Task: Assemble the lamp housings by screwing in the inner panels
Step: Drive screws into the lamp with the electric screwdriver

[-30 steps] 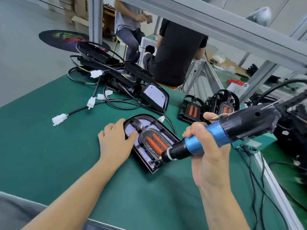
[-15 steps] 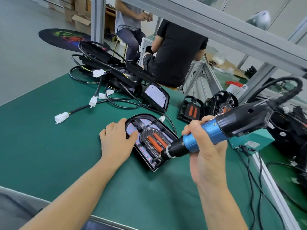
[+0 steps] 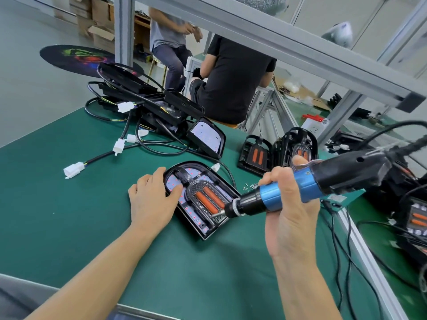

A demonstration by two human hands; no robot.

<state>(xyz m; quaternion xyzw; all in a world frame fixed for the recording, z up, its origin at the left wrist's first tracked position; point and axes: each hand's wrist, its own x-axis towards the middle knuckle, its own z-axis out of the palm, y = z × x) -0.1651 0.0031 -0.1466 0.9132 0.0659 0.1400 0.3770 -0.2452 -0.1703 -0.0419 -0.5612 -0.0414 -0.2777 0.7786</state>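
Head view showed the left hand [image 3: 152, 199] pressing flat on the rigid, light-looking black plastic arch-shaped lamp housing [image 3: 201, 199] at its nine-o'clock edge, a sensible hold, while the right hand [image 3: 288, 195] gripped the blue-and-black electric screwdriver [image 3: 300, 188], bit at the panel's five-o'clock corner.

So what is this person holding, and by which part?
The right hand grips the electric screwdriver around its blue barrel. The left hand holds nothing; it presses on the lamp housing.
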